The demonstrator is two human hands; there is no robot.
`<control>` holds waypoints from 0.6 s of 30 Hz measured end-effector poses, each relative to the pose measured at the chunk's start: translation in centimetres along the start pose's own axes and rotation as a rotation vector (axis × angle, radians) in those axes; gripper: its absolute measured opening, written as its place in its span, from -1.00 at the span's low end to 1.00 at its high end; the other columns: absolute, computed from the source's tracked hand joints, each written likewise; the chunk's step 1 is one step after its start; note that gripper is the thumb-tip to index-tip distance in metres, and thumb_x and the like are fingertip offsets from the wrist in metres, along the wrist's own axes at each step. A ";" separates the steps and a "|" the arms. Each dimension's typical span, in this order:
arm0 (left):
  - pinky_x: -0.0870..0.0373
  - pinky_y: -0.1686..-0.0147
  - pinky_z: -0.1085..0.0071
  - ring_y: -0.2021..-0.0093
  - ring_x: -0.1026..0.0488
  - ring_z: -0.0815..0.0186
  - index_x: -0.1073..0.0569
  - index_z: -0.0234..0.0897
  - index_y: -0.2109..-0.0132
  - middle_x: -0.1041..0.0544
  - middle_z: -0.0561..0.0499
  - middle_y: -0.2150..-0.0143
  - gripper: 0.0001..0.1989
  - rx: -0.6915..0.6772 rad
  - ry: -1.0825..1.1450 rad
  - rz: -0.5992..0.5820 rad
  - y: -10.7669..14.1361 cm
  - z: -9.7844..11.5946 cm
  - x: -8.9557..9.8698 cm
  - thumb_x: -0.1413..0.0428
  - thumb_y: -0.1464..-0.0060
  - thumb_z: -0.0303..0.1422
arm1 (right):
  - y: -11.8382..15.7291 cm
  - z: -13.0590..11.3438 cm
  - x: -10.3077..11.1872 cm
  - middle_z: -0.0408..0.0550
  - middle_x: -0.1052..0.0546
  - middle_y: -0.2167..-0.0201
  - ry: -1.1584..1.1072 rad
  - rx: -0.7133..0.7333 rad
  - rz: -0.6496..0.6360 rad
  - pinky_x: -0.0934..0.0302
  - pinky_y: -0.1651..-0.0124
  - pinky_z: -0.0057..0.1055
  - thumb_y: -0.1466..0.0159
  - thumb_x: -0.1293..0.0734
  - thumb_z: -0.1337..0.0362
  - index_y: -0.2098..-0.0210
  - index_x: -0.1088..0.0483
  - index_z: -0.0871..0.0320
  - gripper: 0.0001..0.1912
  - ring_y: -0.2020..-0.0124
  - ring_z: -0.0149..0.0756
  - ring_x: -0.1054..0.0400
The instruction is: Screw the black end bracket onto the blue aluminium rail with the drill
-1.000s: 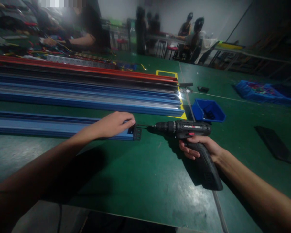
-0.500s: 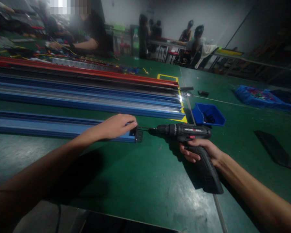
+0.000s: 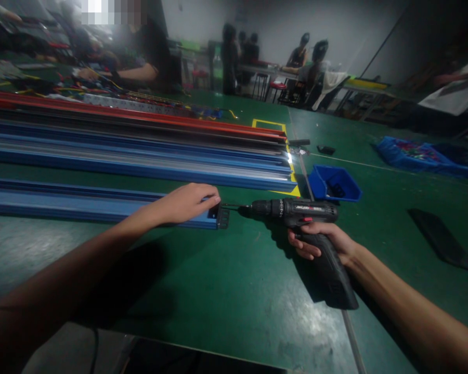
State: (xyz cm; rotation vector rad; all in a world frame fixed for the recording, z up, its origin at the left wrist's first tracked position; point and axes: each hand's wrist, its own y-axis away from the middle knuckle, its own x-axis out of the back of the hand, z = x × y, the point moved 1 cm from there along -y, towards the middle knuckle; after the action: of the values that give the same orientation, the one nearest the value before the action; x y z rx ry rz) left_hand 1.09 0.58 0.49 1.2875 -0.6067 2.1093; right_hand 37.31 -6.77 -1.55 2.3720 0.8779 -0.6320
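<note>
Bit-at-cap step, we judge: our right grip (image 3: 333, 235) clasps drill (image 3: 312, 209), bit (image 3: 234, 206) aimed at cap (image 3: 223, 219) beside left grip (image 3: 187, 201), closed on rail (image 3: 81, 204) beneath. Next move calls for straight bit, steady rail.

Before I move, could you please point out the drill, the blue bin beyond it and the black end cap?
Drill (image 3: 308, 212): head view, on its motor body.
Blue bin (image 3: 345, 193): head view, on its near wall.
End cap (image 3: 223, 219): head view, on its lower part.
</note>
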 end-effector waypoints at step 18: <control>-0.27 0.19 0.39 0.20 -0.48 0.26 -0.50 -0.28 0.16 -0.56 -0.03 0.20 -0.60 0.014 0.011 -0.004 0.0 0.0 -0.1 0.11 -0.40 -0.13 | 0.1 0.3 0.5 -0.04 -0.48 0.46 0.003 0.003 -0.013 -0.32 0.44 -0.55 -0.34 -0.33 0.28 0.21 -0.55 0.42 -0.73 0.64 -0.59 -0.16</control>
State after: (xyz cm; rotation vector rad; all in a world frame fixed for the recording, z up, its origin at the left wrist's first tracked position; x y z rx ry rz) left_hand 1.14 0.56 0.39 1.2831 -0.5851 2.1196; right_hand 37.67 -6.76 -2.01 2.3726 0.8956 -0.6356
